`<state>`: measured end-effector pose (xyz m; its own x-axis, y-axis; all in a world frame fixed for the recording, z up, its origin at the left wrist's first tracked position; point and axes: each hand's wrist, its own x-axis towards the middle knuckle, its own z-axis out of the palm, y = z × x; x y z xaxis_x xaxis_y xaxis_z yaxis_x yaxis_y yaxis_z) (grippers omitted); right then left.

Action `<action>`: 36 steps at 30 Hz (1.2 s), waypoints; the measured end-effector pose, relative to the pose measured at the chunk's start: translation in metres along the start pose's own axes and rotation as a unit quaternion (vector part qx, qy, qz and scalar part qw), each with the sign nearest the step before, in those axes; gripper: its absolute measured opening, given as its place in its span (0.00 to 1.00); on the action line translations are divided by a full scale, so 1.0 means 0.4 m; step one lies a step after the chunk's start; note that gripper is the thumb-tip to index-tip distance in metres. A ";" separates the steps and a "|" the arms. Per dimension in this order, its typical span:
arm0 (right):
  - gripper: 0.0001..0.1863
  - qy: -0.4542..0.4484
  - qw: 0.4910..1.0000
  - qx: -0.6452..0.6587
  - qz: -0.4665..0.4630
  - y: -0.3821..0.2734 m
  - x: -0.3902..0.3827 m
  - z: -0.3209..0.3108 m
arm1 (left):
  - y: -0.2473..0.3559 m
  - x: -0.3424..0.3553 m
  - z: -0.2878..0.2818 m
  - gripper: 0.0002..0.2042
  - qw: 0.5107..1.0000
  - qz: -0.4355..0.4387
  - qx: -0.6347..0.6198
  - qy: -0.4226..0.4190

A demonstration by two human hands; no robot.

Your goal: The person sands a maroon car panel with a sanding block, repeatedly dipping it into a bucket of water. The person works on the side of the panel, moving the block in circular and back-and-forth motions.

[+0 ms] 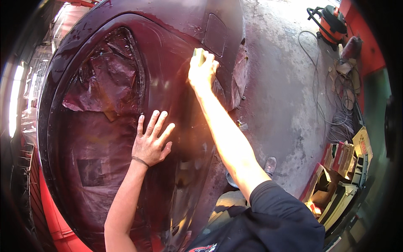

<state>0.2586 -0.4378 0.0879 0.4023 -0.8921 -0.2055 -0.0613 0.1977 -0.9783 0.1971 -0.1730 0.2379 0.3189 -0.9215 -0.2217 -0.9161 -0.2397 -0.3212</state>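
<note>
A dark maroon car body [168, 54] with a wet-looking, dull finish fills the left and middle. My left hand [152, 140] lies flat on its panel beside the window opening, fingers spread, holding nothing. Farther ahead, my right hand [202, 71] is closed round a small yellowish block [197, 53], pressed to the panel just below the fuel flap [215, 34]. Most of the block is hidden by the fingers, so I cannot tell whether it is a sponge or a sanding block. Crumpled masking film [105, 75] with maroon overspray covers the window.
Grey, blotched concrete floor [277, 84] runs along the car's right. An orange and black vacuum cleaner [331, 23] stands at the far right, with a cable [315, 67] trailing from it. Boxes [342, 159] and coiled hose [342, 126] line the right wall.
</note>
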 end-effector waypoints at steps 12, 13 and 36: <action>0.28 0.095 0.988 -0.110 -0.057 0.085 -0.001 0.084 | 0.003 0.018 -0.001 0.34 1.000 0.010 -0.006 -0.007; 0.28 0.084 0.994 -0.054 -0.033 0.061 -0.027 0.090 | -0.001 0.004 0.001 0.33 1.000 0.000 0.021 -0.010; 0.32 0.073 0.996 -0.045 -0.030 0.270 -0.159 -0.019 | -0.002 0.001 0.011 0.35 1.000 0.002 0.011 -0.005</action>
<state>0.2193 -0.3627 -0.0049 0.2708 -0.9522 -0.1412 -0.1253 0.1106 -0.9859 0.1989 -0.1716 0.2339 0.3170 -0.9196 -0.2321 -0.9123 -0.2288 -0.3396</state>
